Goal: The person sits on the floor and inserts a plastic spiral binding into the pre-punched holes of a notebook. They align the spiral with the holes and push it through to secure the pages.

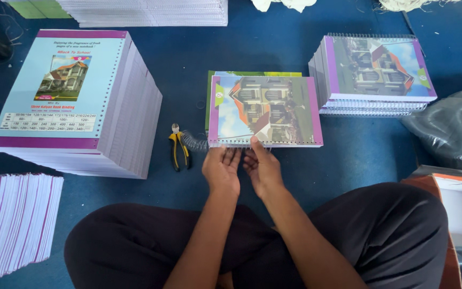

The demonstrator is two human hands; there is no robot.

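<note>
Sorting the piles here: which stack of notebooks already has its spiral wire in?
The right-hand stack, wire coils along its edges. The tall left stack shows only punched holes.

Seen from above, seated cross-legged in dark trousers, knees spread wide to either side. Both bare forearms reaching forward from the lap, converging toward the middle. Left hand (221, 168) palm down, fingers (231, 156) loosely curled and pointing ahead. Right hand (262, 166) just beside it, nearly touching, thumb raised and stretched forward, remaining fingers bent under. Wrists straight, elbows tucked in near the thighs.
</note>
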